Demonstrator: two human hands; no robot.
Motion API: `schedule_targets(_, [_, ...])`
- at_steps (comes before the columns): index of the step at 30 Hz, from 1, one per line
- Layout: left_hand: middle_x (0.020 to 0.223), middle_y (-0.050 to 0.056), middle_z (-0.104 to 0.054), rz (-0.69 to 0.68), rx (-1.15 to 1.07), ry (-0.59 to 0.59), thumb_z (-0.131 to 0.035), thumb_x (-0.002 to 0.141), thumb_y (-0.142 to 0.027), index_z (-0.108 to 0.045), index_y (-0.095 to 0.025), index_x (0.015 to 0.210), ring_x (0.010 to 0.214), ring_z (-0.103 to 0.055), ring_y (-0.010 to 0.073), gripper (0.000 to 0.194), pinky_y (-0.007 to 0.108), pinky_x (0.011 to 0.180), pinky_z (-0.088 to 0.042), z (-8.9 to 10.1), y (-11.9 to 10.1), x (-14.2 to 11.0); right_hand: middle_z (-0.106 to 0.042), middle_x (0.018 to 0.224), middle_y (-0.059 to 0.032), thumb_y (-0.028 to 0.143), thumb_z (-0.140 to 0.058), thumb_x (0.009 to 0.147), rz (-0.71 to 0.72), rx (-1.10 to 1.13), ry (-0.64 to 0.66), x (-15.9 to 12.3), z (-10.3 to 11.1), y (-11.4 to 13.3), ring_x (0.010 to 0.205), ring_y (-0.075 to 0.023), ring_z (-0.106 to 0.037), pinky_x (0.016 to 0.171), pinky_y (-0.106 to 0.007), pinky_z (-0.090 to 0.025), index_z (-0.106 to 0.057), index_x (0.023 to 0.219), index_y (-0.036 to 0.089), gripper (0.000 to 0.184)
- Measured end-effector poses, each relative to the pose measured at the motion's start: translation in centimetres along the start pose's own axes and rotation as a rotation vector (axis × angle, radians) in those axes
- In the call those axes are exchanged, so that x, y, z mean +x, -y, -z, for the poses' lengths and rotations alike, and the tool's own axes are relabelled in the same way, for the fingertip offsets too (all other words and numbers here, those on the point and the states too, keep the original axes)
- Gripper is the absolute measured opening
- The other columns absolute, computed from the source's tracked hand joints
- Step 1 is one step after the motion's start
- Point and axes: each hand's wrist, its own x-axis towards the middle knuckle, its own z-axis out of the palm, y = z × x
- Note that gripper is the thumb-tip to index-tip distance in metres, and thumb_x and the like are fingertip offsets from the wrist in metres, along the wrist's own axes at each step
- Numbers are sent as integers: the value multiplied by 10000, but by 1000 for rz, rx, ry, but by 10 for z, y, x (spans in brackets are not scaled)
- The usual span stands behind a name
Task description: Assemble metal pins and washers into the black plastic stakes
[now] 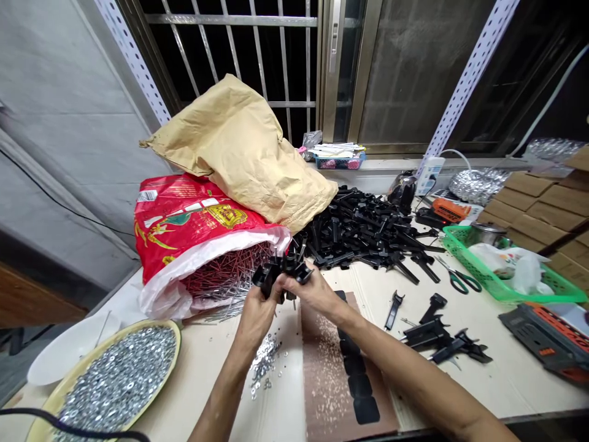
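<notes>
My left hand and my right hand meet near the middle of the table, both closed around a small bunch of black plastic parts. Thin metal pins stick up from the bunch. Just behind it lies an open red bag with red and silver nail-like rods at its mouth. Below my left hand, loose washers are scattered on the tabletop. A brown board with a row of black square pads lies under my right forearm.
A yellow-rimmed tray of washers stands at front left. A paper sack leans over the red bag, beside a heap of black parts. More black parts, scissors, a green basket and cardboard boxes occupy the right.
</notes>
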Motion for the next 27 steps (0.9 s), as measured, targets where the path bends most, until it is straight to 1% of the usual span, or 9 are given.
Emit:
schedule_targets(3, [674, 36, -629, -7, -120, -30, -626, 727, -583, -640, -140, 775, 673, -575, 181, 446, 280, 623, -480, -4, 3, 2, -644, 944, -30, 500, -664, 773, 59, -95, -73, 4, -3, -1, 844, -157, -611, 802, -298, -513, -565, 1072, 189, 443])
schedule_targets(6, [859, 66, -686, 31, -300, 70, -657, 735, -533, -650, -135, 973, 838, -620, 206, 464, 303, 751, -495, -4, 6, 5, -640, 945, -47, 524, -627, 794, 102, -294, -145, 7, -5, 5, 880, -180, -602, 836, -323, -494, -583, 1020, 172, 421])
schedule_targets(9, [945, 92, -700, 100, -445, 139, -695, 714, -501, -650, -134, 1039, 884, -635, 210, 492, 317, 797, -496, -3, 10, 8, -641, 1009, -61, 485, -622, 805, 129, -440, -110, 7, -5, 12, 959, -200, -591, 897, -338, -465, -603, 1030, 168, 389])
schedule_targets(13, [1040, 96, -694, 91, -569, -49, -750, 677, -395, -615, -135, 1131, 989, -631, 215, 540, 336, 897, -474, -18, 12, 10, -626, 1140, -76, 341, -639, 784, 131, -374, -132, 11, -11, 6, 1034, -194, -599, 920, -318, -467, -424, 1335, 181, 613])
schedule_targets(16, [1145, 105, -664, 60, -642, -243, -693, 734, -376, -583, -135, 1190, 1101, -593, 228, 527, 360, 972, -439, -38, 8, 11, -649, 1093, -75, 227, -644, 734, 143, -345, -306, 17, -19, -6, 971, -186, -634, 890, -314, -490, -231, 1441, 178, 821])
schedule_targets(18, [1202, 102, -642, 18, -659, -302, -663, 760, -376, -576, -149, 1210, 1164, -559, 235, 512, 365, 1000, -422, -47, 5, 10, -667, 1031, -64, 220, -605, 761, 129, -300, -407, 20, -22, -11, 905, -173, -651, 856, -307, -505, -197, 1445, 172, 798])
schedule_targets(20, [1244, 100, -623, -8, -653, -299, -646, 778, -395, -583, -158, 1208, 1191, -543, 235, 495, 357, 1006, -420, -50, 4, 9, -672, 989, -56, 263, -586, 795, 133, -302, -412, 21, -21, -10, 868, -171, -650, 815, -293, -511, -312, 1389, 175, 660])
schedule_targets(23, [1235, 113, -629, 45, -581, -283, -617, 798, -457, -594, -142, 1190, 1145, -578, 236, 503, 347, 971, -445, -44, 4, 7, -668, 873, -24, 378, -588, 823, 140, -396, -303, 21, -14, -7, 771, -166, -625, 726, -263, -495, -569, 1105, 194, 337])
schedule_targets(27, [1169, 123, -662, 69, -383, -241, -607, 797, -476, -613, -116, 1150, 1095, -601, 239, 505, 340, 947, -449, -33, 7, 6, -621, 720, 8, 509, -608, 792, 38, -354, -322, 24, -7, -14, 643, -139, -555, 627, -243, -463, -610, 877, 176, 344])
